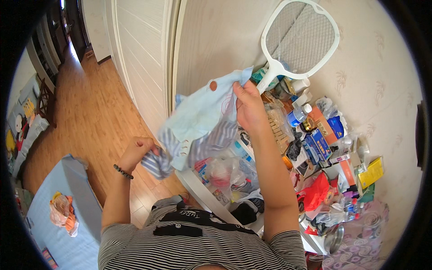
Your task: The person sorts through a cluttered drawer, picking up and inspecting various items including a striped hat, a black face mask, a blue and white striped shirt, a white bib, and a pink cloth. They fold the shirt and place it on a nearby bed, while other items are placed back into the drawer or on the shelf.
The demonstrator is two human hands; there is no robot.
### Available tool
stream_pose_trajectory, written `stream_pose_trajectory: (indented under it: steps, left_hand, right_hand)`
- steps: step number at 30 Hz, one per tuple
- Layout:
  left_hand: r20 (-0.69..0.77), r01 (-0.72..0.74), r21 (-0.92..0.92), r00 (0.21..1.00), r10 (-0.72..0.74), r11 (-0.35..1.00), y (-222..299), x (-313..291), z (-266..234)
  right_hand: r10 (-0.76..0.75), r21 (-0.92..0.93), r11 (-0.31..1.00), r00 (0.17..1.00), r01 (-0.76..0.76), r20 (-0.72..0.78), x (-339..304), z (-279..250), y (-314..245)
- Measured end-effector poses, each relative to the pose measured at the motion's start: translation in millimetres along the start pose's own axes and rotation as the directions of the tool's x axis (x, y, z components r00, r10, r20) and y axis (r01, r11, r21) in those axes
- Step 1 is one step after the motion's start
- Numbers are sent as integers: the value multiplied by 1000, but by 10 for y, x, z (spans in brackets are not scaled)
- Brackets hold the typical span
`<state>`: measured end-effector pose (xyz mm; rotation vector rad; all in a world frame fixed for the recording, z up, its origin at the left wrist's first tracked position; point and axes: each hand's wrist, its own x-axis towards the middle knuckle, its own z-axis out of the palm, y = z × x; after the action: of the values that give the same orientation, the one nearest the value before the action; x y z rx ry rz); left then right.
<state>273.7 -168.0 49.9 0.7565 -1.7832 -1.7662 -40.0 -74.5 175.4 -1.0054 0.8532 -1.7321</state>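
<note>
A small light-blue garment (195, 114) with blue-and-white striped parts hangs stretched between my hands, its edges a little blurred. My right hand (250, 105) is closed on its upper right corner, beside a brown round spot on the cloth. Lower on the left, my left hand (137, 152), with a dark bead bracelet at the wrist, is closed on a striped end of the same garment. The cloth hides part of the left fingers. Below the garment is an open white drawer (202, 198) with plastic bags and dark cloth in it.
A heap of boxes, bottles and bags covers the surface at right, including a water bottle (299, 114) and a red bag (315, 191). A white electric swatter (300, 38) leans on the wall. At lower left, a blue-covered surface (87, 207) carries an orange bundle (64, 213).
</note>
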Motion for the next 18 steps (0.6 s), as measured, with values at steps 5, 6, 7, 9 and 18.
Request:
stream_pose_trajectory:
  steps: [5,6,7,9,18]
  left_hand:
    - [-159,-70,-23,985,65,997,544,152,114]
    - [-67,-142,-53,988,139,988,706,236,210]
    - [15,-208,-81,978,209,975,817,321,291]
    - [178,-236,-113,951,253,965,914,542,444]
    - [262,-331,79,917,301,940,1165,763,50]
  right_hand:
    - [265,-168,960,915,-222,305,56,-31,-26]
    - [299,-224,947,892,-232,340,69,19,-55]
    - [335,-272,931,863,-242,379,87,101,-55]
    - [396,-396,891,807,-222,438,104,393,-89]
    - [-48,-685,718,991,123,127,108,170,-267]
